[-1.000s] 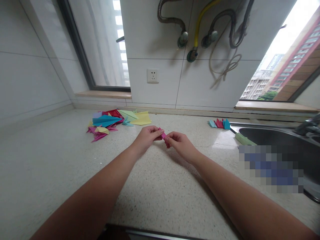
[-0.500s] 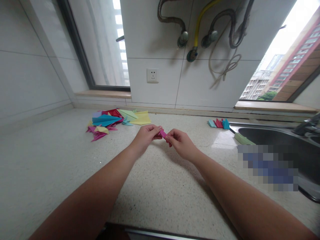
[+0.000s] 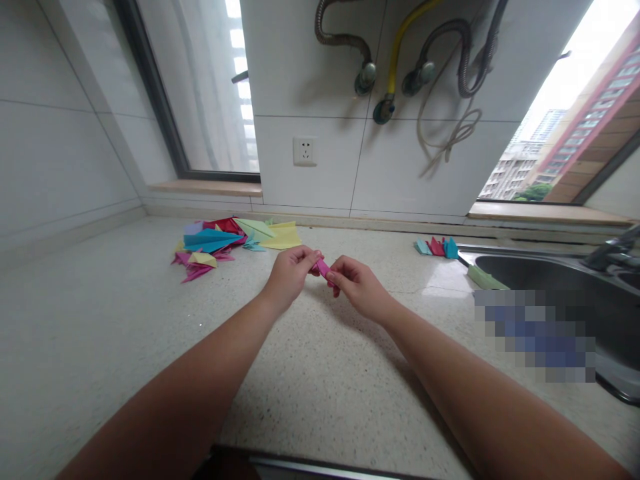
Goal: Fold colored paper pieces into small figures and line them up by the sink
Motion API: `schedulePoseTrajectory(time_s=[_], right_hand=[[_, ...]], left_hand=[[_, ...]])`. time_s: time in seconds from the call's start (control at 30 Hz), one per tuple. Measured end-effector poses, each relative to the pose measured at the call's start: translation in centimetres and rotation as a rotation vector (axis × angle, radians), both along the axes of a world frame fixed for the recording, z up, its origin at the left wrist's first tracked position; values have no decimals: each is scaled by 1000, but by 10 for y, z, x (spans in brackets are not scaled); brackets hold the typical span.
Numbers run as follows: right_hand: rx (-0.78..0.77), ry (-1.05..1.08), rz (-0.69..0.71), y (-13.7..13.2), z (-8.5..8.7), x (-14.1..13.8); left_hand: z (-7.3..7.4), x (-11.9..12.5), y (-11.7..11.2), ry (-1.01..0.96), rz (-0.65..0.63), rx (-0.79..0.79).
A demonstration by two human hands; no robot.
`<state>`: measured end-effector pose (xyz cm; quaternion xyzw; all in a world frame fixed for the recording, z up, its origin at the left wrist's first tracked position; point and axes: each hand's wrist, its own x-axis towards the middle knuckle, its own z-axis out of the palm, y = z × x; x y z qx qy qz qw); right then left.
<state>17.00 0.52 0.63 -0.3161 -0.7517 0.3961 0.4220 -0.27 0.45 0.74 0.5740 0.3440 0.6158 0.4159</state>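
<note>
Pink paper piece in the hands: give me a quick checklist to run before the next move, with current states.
1. The left hand pinches the pink paper piece: ok.
2. The right hand pinches its other end: ok.
3. Creases lined up: cannot tell, too small.
4. Paper lifted off the countertop: cannot tell.
5. The pile of coloured paper lies apart from both hands: ok.
6. The sink is away from the hands, at the right: ok.

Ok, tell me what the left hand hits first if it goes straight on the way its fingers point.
The left hand points right: first the pink folded paper it pinches, then probably the right hand on its other end.
</note>
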Motion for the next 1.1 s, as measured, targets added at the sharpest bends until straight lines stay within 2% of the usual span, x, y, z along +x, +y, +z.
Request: schedulePoseTrajectory(time_s=[0.2, 0.4, 0.6, 0.8, 1.1], right_hand=[[3, 16, -18, 1, -1, 1], [-35, 93, -40, 1, -4, 0], [-70, 175, -49, 2, -9, -1], [-99, 111, -53, 3, -16, -2], [-131, 111, -129, 4, -13, 0]], left_hand=[[2, 3, -2, 31, 61, 20], [3, 1, 0, -77, -66, -68], [4, -1, -2, -9, -211, -125], [2, -2, -2, 16, -160, -175], [-4, -3, 0, 100, -219, -212]])
